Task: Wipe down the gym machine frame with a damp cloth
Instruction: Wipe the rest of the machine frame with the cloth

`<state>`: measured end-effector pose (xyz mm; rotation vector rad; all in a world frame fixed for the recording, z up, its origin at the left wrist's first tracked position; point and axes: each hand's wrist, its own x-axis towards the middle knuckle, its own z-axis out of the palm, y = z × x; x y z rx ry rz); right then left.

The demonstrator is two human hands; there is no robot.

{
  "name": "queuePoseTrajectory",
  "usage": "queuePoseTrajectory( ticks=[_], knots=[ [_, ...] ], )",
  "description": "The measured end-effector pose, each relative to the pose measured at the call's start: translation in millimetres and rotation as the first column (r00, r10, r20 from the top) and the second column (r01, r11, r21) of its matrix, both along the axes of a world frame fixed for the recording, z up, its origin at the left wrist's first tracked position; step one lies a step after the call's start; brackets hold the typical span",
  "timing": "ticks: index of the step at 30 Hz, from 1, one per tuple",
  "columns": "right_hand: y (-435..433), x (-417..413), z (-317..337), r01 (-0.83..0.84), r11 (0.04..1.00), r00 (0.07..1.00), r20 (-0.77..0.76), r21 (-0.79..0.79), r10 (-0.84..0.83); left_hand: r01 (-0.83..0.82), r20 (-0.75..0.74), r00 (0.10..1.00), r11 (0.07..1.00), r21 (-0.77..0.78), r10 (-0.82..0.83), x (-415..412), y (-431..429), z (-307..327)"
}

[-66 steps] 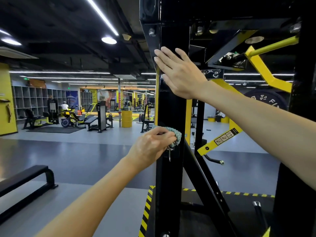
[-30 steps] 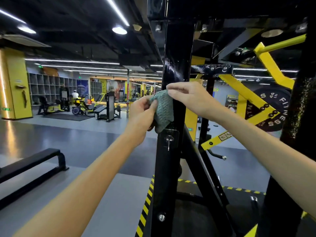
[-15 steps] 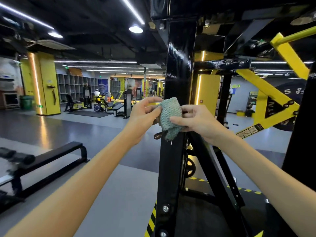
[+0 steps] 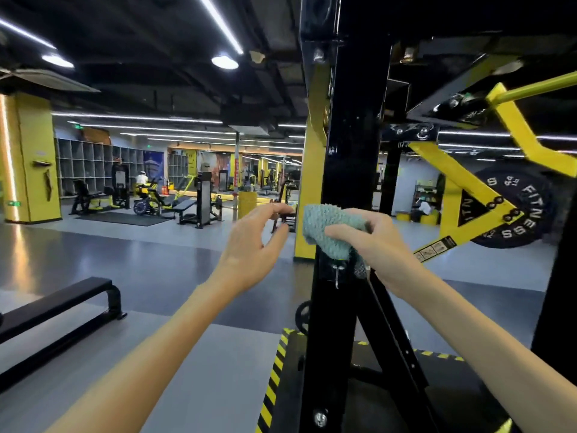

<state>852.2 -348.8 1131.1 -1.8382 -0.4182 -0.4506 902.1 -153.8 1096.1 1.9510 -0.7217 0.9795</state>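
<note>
A black upright post of the gym machine frame [image 4: 352, 151] rises in front of me. My right hand [image 4: 371, 245] grips a teal knitted cloth [image 4: 324, 226] against the front of that post at about chest height. My left hand [image 4: 253, 242] hovers just left of the cloth with loosely bent fingers, holding nothing and apart from the fabric. A small metal pin [image 4: 336, 276] sticks out of the post just below the cloth. A black diagonal brace [image 4: 393, 339] runs down to the right from there.
Yellow lever arms [image 4: 462, 179] and a black weight plate [image 4: 518, 210] sit to the right of the post. A black bench [image 4: 59, 310] stands at lower left. Yellow-black hazard tape [image 4: 271, 385] edges the machine's base. Other machines and a distant person fill the far floor.
The cloth passed from my left hand to my right hand. The left hand let go and drew back to the left. My view shifted slightly right.
</note>
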Motion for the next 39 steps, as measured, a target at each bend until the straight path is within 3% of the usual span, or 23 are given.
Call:
queuePoseTrajectory(
  ticks=[3, 5, 7, 8, 10, 12, 15, 17, 25, 29, 34, 39],
  knots=[
    [16.3, 1.4, 3.2, 0.052, 0.988, 0.998, -0.044, 0.145, -0.046, 0.081, 0.083, 0.993, 0.994, 0.072, -0.087, 28.3, 20.3, -3.7],
    [26.7, 2.5, 6.3, 0.079, 0.984, 0.995, -0.071, 0.161, -0.068, 0.133, 0.142, 0.977, 0.977, 0.169, -0.157, 45.9, 29.4, -2.4],
    [35.0, 6.1, 4.9, 0.175, 0.981, 0.984, -0.043, 0.079, -0.172, 0.125, 0.247, 0.948, 0.948, 0.292, -0.202, 62.4, 33.5, -0.5],
    [37.7, 7.8, 2.9, 0.272, 0.961, 0.962, 0.035, -0.043, -0.271, 0.088, 0.304, 0.931, 0.934, 0.346, -0.2, 69.4, 34.0, 0.3],
    [44.0, 12.5, -6.6, 0.513, 0.794, 0.846, 0.348, -0.327, -0.403, 0.004, 0.397, 0.896, 0.898, 0.439, -0.198, 79.3, 36.4, 1.2],
    [51.7, 21.4, -16.2, 0.686, 0.535, 0.696, 0.659, -0.493, -0.286, -0.039, 0.441, 0.873, 0.872, 0.487, -0.207, 86.3, 39.9, 0.4],
    [64.3, 38.1, -26.1, 0.863, 0.125, 0.5, 0.863, -0.489, -0.075, -0.031, 0.446, 0.858, 0.841, 0.54, -0.255, 97.5, 45.4, -4.9],
    [73.4, 47.7, -32.4, 0.882, 0.002, 0.471, 0.881, -0.472, -0.048, -0.005, 0.441, 0.849, 0.832, 0.555, -0.289, 112.1, 50.2, -11.2],
    [78.7, 65.0, -47.8, 0.873, -0.179, 0.445, 0.891, -0.453, -0.085, 0.141, 0.43, 0.804, 0.834, 0.533, -0.411, 183.1, 63.3, -31.3],
    [82.4, 68.8, -42.6, 0.871, -0.278, 0.397, 0.914, -0.405, -0.085, 0.215, 0.495, 0.719, 0.833, 0.51, -0.489, 229.2, 41.8, -15.7],
    [98.3, 72.0, -13.5, 0.875, -0.404, 0.257, 0.963, -0.267, -0.081, 0.328, 0.571, 0.565, 0.797, 0.507, -0.596, 257.6, -2.5, 16.7],
    [106.3, 66.4, 27.1, 0.779, -0.598, 0.195, 0.979, -0.192, -0.06, 0.453, 0.658, 0.388, 0.755, 0.474, -0.646, 251.8, -39.3, 51.5]
  ],
)
